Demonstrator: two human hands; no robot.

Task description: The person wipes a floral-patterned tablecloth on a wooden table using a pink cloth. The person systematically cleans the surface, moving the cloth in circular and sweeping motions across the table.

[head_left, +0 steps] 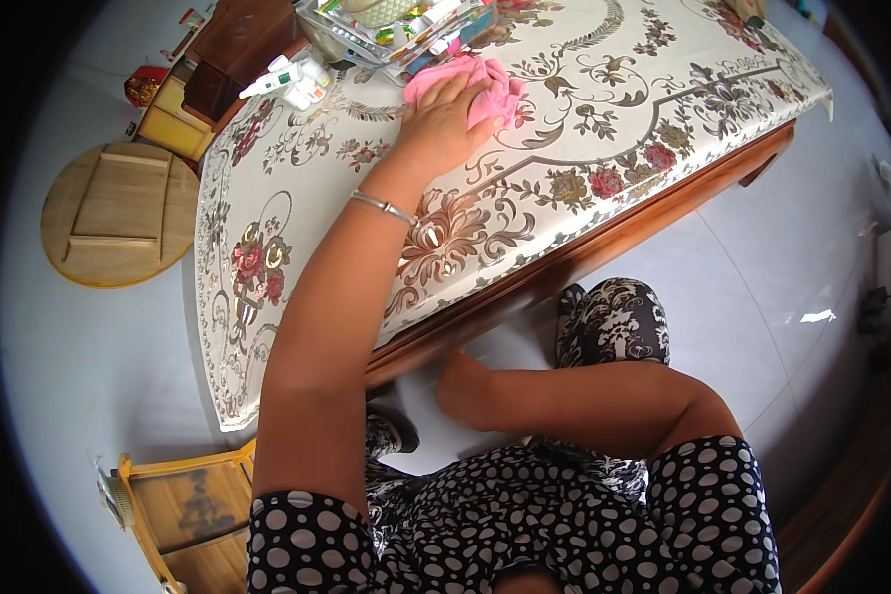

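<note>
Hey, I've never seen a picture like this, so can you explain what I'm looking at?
There's no machine here, just a person's bare hands. The picture comes from a fisheye camera on their head looking down, so edges bend. The left hand lies on a bunched pink cloth; whether it grips it, I can't tell. The blurred right hand is near the table's front edge, with nothing visible in it. On the flowered tablecloth are white bottles and a clear container of small items.

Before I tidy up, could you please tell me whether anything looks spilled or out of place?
No spill shows, but the round wooden board beside the table looks slightly odd: its apparent underside is showing.
</note>
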